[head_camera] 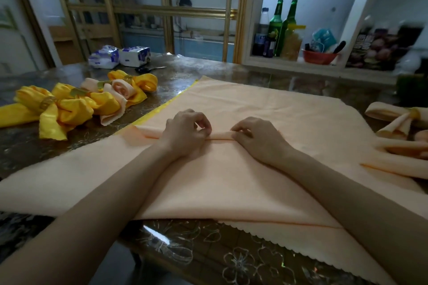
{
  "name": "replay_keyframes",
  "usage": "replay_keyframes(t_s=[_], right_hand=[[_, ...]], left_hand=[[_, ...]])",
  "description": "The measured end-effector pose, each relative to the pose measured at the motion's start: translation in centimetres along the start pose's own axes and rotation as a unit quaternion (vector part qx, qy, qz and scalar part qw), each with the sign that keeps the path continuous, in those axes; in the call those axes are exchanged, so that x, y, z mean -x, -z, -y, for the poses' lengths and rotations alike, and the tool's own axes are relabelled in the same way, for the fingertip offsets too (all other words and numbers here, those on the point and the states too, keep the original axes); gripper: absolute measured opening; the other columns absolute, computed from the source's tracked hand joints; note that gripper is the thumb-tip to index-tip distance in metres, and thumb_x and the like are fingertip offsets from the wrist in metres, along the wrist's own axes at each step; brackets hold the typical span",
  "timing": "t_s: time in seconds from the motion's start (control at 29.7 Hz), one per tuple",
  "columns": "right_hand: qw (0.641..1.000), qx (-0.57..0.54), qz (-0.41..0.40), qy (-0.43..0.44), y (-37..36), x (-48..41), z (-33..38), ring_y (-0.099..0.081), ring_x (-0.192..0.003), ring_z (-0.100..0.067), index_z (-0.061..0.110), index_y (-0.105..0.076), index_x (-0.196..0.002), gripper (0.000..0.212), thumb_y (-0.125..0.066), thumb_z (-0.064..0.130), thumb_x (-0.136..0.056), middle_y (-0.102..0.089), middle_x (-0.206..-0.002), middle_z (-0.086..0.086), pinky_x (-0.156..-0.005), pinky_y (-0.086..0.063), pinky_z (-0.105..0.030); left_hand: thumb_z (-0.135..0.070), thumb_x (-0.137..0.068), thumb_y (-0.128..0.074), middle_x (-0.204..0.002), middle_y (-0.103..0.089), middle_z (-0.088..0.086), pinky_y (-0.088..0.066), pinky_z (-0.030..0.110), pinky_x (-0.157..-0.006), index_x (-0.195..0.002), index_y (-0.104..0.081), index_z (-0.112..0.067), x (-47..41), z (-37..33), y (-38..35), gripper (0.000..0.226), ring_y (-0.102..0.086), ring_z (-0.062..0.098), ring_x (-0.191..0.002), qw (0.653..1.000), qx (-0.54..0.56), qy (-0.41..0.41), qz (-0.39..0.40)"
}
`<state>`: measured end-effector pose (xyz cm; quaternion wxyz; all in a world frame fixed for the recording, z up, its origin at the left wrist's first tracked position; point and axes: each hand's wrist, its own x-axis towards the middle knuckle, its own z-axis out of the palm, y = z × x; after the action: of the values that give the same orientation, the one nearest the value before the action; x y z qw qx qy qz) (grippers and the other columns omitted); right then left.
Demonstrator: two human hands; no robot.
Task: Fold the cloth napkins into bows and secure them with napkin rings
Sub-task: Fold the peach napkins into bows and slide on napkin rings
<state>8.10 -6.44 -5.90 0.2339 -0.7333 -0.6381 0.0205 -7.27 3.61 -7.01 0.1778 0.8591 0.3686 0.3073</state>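
Observation:
A large peach cloth napkin (266, 109) lies spread on the table, its near part doubled over into a fold running left to right. My left hand (185, 134) and my right hand (257, 136) sit side by side on that fold and pinch its rolled edge with curled fingers. A yellow hem shows along the napkin's left edge. Finished bows lie at the left: yellow napkins (62, 109) and peach ones (118, 92), each held by a gold napkin ring (47, 102).
The glossy table (190, 247) has a floral pattern; its near edge is at the bottom. More folded peach napkins (398, 122) lie at the right. Tissue packs (120, 56) and scissors (148, 68) sit at the back. Green bottles (281, 28) stand on a shelf.

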Motion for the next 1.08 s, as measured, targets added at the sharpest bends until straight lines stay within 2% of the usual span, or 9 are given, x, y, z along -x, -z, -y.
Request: replay_keyframes(t_s=[0.13, 0.3, 0.44, 0.57, 0.64, 0.74, 0.88, 0.98, 1.08], right_hand=[[0.998, 0.010, -0.045, 0.032, -0.1, 0.1, 0.1, -0.053, -0.099, -0.021, 0.018, -0.069, -0.103, 0.018, -0.056, 0.022, -0.091, -0.062, -0.100, -0.001, -0.092, -0.039, -0.037], [0.986, 0.077, -0.107, 0.101, -0.2, 0.3, 0.0, -0.052, -0.094, -0.024, 0.013, -0.069, -0.090, 0.012, -0.059, 0.010, -0.083, -0.063, -0.093, -0.005, -0.084, -0.033, -0.033], [0.984, 0.075, -0.076, 0.146, 0.1, 0.3, 0.6, -0.051, -0.088, -0.022, 0.011, -0.062, -0.082, 0.015, -0.058, -0.002, -0.076, -0.059, -0.090, -0.006, -0.078, -0.041, -0.030], [0.993, 0.015, 0.017, 0.118, 1.0, 0.5, 0.6, -0.045, -0.076, -0.008, 0.019, -0.052, -0.085, 0.022, -0.053, -0.002, -0.079, -0.048, -0.090, 0.003, -0.068, -0.039, -0.015], [0.994, -0.014, 0.036, 0.103, 1.1, 0.5, 0.7, -0.044, -0.073, -0.007, 0.018, -0.056, -0.088, 0.018, -0.053, 0.001, -0.082, -0.046, -0.086, 0.006, -0.065, -0.036, -0.012], [0.994, -0.069, 0.008, 0.082, 1.2, 0.4, 0.5, -0.047, -0.069, -0.005, 0.013, -0.069, -0.086, 0.014, -0.056, 0.015, -0.091, -0.055, -0.084, 0.000, -0.067, -0.035, -0.010], [0.996, -0.068, -0.002, 0.054, 1.3, 0.1, -0.1, -0.050, -0.067, -0.003, 0.012, -0.072, -0.081, 0.016, -0.064, 0.024, -0.088, -0.060, -0.077, 0.005, -0.064, -0.035, -0.010], [0.997, -0.052, -0.010, 0.052, 1.0, 0.1, -0.2, -0.048, -0.066, -0.002, 0.012, -0.069, -0.083, 0.014, -0.064, 0.025, -0.087, -0.058, -0.075, 0.007, -0.062, -0.036, -0.008], [0.998, -0.017, -0.009, 0.067, 0.7, 0.1, -0.1, -0.044, -0.067, -0.004, 0.016, -0.067, -0.093, 0.014, -0.062, 0.028, -0.089, -0.050, -0.076, 0.006, -0.063, -0.034, -0.010]], left_hand=[[-0.021, -0.088, -0.057, -0.090, -0.054, -0.012, -0.021, 0.027, -0.082, -0.095, -0.070, -0.025, 0.5, -0.6, 0.3, 0.015, -0.051, 0.014, -0.101, 0.995, -0.086, -0.047, 0.002], [-0.022, -0.094, -0.048, -0.113, -0.057, -0.006, -0.026, 0.032, -0.092, -0.114, -0.063, -0.030, 1.5, -1.2, 2.4, 0.026, -0.048, 0.015, -0.113, 0.979, -0.184, -0.071, 0.051], [-0.016, -0.094, -0.046, -0.121, -0.054, -0.003, -0.028, 0.033, -0.095, -0.118, -0.060, -0.027, 3.2, -0.6, 3.5, 0.029, -0.045, 0.017, -0.117, 0.968, -0.237, -0.080, 0.026], [-0.006, -0.089, -0.047, -0.117, -0.052, 0.001, -0.029, 0.030, -0.092, -0.113, -0.061, -0.023, 3.7, -0.2, 3.4, 0.032, -0.044, 0.019, -0.114, 0.971, -0.220, -0.092, -0.008], [-0.003, -0.087, -0.046, -0.114, -0.051, 0.001, -0.032, 0.027, -0.085, -0.112, -0.060, -0.022, 3.6, -0.3, 3.4, 0.034, -0.047, 0.020, -0.110, 0.974, -0.212, -0.082, 0.000], [-0.005, -0.085, -0.048, -0.100, -0.048, -0.004, -0.036, 0.026, -0.072, -0.103, -0.057, -0.023, 3.2, -0.7, 3.5, 0.027, -0.051, 0.018, -0.095, 0.981, -0.186, -0.045, 0.025], [-0.012, -0.082, -0.055, -0.076, -0.045, -0.011, -0.033, 0.024, -0.062, -0.091, -0.051, -0.022, 2.9, -0.4, 4.0, 0.014, -0.045, 0.014, -0.080, 0.994, -0.070, 0.033, 0.083], [-0.020, -0.090, -0.057, -0.081, -0.051, -0.008, -0.032, 0.022, -0.059, -0.093, -0.058, -0.018, 2.6, 0.2, 4.0, 0.004, -0.046, 0.012, -0.081, 0.995, 0.006, 0.074, 0.072], [-0.025, -0.091, -0.057, -0.089, -0.054, -0.002, -0.031, 0.021, -0.061, -0.096, -0.062, -0.014, 2.4, 0.9, 3.6, 0.012, -0.046, 0.011, -0.082, 0.995, 0.025, 0.076, 0.055]])
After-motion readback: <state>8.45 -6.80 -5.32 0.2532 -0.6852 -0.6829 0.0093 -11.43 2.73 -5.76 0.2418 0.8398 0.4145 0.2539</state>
